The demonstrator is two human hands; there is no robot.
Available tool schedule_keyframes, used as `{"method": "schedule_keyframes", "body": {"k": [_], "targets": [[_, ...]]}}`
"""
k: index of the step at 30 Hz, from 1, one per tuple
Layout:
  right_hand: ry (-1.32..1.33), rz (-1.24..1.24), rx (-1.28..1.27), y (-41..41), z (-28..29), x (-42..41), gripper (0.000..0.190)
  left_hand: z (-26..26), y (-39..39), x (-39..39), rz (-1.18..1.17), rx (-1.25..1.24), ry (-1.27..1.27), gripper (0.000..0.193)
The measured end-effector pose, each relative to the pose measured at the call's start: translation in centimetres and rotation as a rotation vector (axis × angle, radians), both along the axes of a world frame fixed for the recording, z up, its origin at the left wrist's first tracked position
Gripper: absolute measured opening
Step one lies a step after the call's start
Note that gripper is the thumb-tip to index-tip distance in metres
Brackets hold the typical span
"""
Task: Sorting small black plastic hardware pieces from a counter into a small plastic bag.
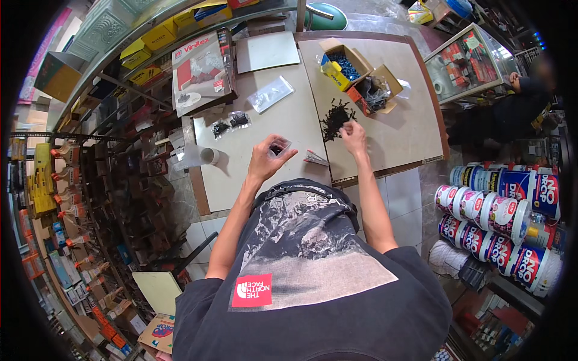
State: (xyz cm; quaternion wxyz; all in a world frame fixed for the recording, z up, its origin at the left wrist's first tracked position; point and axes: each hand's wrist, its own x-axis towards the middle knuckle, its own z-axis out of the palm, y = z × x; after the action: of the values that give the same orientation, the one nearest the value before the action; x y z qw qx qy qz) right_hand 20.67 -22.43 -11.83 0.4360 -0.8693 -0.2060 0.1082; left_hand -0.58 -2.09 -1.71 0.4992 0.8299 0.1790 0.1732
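Observation:
My left hand (pixel 261 163) holds a small clear plastic bag (pixel 282 145) with its mouth spread. A few dark pieces, apparently screws, lie inside it. At the near right edge of a loose pile of black screws (pixel 336 118), my right hand (pixel 355 138) has its fingers drawn together. Whether a screw is between those fingertips is too small to tell. Between my hands, nearer my body, lies a stapler (pixel 317 158). Two filled clear bags, one bag (pixel 220 129) beside another bag (pixel 239 119), rest on the table to the left of my left hand.
Beyond the pile stand an open yellow box (pixel 336 77) of blue screws and an open orange box (pixel 361 100) holding plastic. Clear bags (pixel 271 94) lie mid-table. A white cup (pixel 209 156) stands left; a Vinilex carton (pixel 201 72) is behind. Paint pails (pixel 501 210) and a person (pixel 496 113) are at right.

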Motion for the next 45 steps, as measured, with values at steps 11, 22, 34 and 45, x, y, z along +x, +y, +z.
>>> {"method": "schedule_keyframes", "body": {"k": [11,22,34,45], "targets": [[-0.1,-0.111,-0.169,-2.9,-7.2,-0.7,0.023,-0.1,-0.2,-0.1,-0.022,0.003,0.004,0.037],[-0.267,-0.072,-0.212,-2.0,-8.0,-0.9,0.011,-0.2,-0.2,0.0,-0.019,0.023,0.012,0.036],[-0.138,-0.067,-0.098,-1.7,-6.0,-0.8,0.023,-0.3,0.0,-0.1,-0.013,0.024,0.005,0.036],[0.23,0.005,0.413,3.5,8.3,-4.1,0.025,-0.5,-0.2,0.3,-0.04,0.006,0.019,0.038]]}}
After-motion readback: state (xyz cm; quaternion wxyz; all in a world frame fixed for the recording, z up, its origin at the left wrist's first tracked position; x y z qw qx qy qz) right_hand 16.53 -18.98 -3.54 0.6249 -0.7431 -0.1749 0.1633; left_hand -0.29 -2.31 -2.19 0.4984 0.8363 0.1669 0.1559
